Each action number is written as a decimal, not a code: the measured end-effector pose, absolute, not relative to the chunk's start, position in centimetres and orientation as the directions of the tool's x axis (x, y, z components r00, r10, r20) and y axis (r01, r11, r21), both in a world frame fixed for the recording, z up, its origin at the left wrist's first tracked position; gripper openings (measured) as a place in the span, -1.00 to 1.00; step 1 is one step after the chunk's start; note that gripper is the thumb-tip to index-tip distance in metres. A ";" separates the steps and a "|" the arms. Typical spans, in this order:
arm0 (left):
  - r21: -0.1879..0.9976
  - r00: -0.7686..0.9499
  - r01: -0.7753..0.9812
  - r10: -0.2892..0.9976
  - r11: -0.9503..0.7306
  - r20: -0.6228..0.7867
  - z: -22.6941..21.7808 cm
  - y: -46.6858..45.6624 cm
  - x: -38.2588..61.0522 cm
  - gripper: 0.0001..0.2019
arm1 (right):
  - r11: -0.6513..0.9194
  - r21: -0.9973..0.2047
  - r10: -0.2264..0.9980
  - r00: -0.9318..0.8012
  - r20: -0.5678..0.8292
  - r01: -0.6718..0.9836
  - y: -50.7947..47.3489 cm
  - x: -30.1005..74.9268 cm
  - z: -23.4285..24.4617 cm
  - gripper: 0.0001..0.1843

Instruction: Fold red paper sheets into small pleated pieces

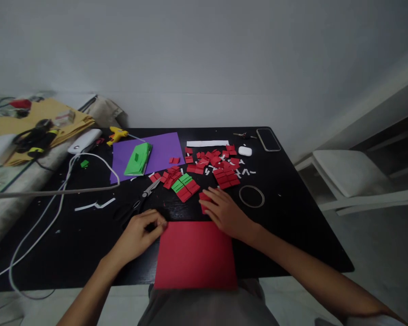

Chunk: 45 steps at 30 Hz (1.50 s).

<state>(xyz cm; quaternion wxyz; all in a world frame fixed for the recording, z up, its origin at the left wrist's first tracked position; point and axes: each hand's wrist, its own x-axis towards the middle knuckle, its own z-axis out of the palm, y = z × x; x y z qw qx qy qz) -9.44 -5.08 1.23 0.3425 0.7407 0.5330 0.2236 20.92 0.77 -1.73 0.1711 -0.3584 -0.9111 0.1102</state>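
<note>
Flat, uncreased red paper sheet

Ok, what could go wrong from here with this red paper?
The red sheet overhangs the front edge of the table, so it might slip into your lap. The scissors lie right beside your left hand; a careless reach could nick it. Your right hand could scatter the loose red squares nearby.

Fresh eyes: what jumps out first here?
The big red sheet at the near edge of the black table, with the left hand at its upper left corner and the right hand flat by its upper right. Behind them lies a scatter of small red pieces, then a purple sheet carrying a green stack to the left.
</note>
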 end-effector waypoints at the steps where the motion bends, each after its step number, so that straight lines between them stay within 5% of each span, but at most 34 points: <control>1: 0.736 0.305 0.651 0.952 -0.188 -0.027 1.2 -4.7 -9.5 -0.71 | 0.694 -0.311 0.719 -0.649 0.249 0.649 0.9 21.3 -1.7 -0.52; 4: 0.680 0.244 0.714 0.970 -0.165 -0.021 0.9 -3.7 -9.5 -0.69 | 0.654 -0.300 0.755 -0.573 0.319 0.695 0.5 21.7 -1.4 -0.36; 7: 0.566 0.204 0.806 0.979 -0.173 0.009 0.5 -3.3 -9.2 -0.69 | 0.712 -0.317 0.702 -0.623 0.344 0.627 -1.6 20.8 -1.3 -0.43; 11: 0.342 0.109 0.921 0.966 -0.186 0.234 -0.8 -4.8 -7.1 -0.67 | 0.701 -0.379 0.708 -0.653 0.268 0.604 -4.8 19.3 -2.1 -0.52; 16: 0.238 0.420 0.835 0.854 -0.496 0.306 -2.7 -8.1 -2.6 -0.52 | 0.677 -0.377 0.731 -0.639 0.240 0.632 -6.0 18.7 -3.3 -0.44; 26: 0.254 0.478 0.813 0.850 -0.523 0.219 -3.9 -9.2 -1.6 -0.36 | 0.612 -0.457 0.777 -0.596 0.200 0.645 -6.7 20.5 -2.8 -0.35; 45: 0.192 0.383 0.895 0.914 -0.403 0.137 -1.9 -9.2 -5.2 -0.38 | 0.570 -0.357 0.813 -0.570 0.115 0.740 -6.6 23.6 -2.2 -0.42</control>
